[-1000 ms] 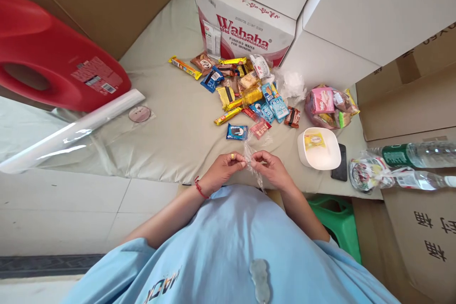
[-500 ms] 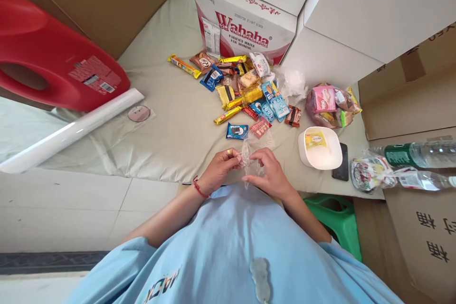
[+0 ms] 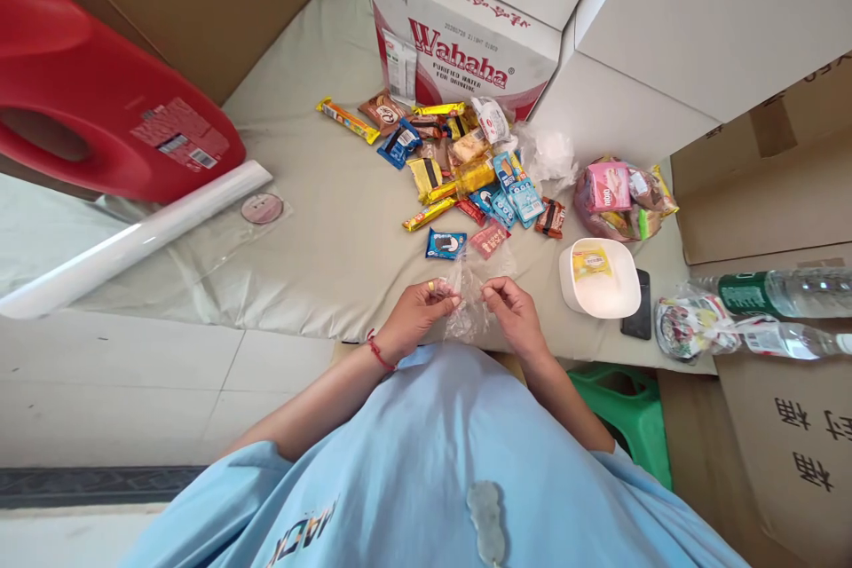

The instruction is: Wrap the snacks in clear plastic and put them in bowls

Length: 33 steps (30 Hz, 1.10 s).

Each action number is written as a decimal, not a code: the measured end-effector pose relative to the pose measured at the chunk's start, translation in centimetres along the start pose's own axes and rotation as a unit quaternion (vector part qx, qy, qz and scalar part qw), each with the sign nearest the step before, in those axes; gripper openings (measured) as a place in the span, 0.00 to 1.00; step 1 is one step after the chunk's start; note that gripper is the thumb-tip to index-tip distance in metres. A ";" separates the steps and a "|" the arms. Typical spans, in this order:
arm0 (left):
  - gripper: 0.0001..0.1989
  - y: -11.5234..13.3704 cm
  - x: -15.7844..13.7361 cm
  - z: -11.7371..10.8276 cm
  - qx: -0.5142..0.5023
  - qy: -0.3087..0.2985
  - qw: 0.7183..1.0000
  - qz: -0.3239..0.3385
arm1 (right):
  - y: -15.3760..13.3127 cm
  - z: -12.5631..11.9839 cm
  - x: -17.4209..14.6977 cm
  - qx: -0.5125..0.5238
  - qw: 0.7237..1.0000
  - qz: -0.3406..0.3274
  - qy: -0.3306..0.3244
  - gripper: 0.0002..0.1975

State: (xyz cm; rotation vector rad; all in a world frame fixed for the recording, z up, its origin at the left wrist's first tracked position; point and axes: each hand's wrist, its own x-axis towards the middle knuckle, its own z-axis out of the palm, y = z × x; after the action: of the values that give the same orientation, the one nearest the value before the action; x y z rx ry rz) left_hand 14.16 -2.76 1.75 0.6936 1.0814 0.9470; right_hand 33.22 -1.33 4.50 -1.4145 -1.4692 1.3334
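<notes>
A clear plastic bag [image 3: 469, 312] hangs between my two hands at the front edge of the covered surface. My left hand [image 3: 422, 312], with a ring and a red string bracelet, pinches its left side. On the other side my right hand [image 3: 516, 312] pinches the bag between thumb and forefinger. Just beyond lie a red snack packet [image 3: 489, 238], partly behind the thin plastic, and a blue biscuit packet [image 3: 445, 243]. A heap of wrapped snacks [image 3: 474, 173] spreads farther back.
To the right stand a white bowl [image 3: 600, 302] with a yellow packet inside, a phone [image 3: 637, 306], a filled snack bag [image 3: 616, 195] and plastic bottles [image 3: 792, 291]. A white roll [image 3: 139, 240] and red jug [image 3: 113, 98] lie left. The Wahaha carton [image 3: 466, 35] stands behind.
My right hand has gone from spread fingers to a pinch on the bag. The hands are slightly farther apart, with the plastic stretched between them.
</notes>
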 end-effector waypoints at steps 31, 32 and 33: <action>0.05 -0.7 -1.4 -5.1 0.038 0.091 0.995 -0.001 | 3.7 -5.4 -1.7 0.159 0.976 0.138 0.051 0.21; 0.05 -0.7 -1.7 -5.6 0.059 0.099 0.993 0.006 | 4.0 -6.2 -2.0 0.104 0.985 0.131 0.032 0.20; 0.05 -0.7 -2.1 -6.0 0.084 0.105 0.991 0.013 | 4.2 -6.9 -2.2 0.044 0.991 0.122 0.010 0.20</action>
State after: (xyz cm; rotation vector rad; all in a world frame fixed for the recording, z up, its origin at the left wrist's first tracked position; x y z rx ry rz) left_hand 8.40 -4.78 0.01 0.7589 1.3532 0.9745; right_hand 41.25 -2.58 2.43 -1.5836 -1.2369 1.5081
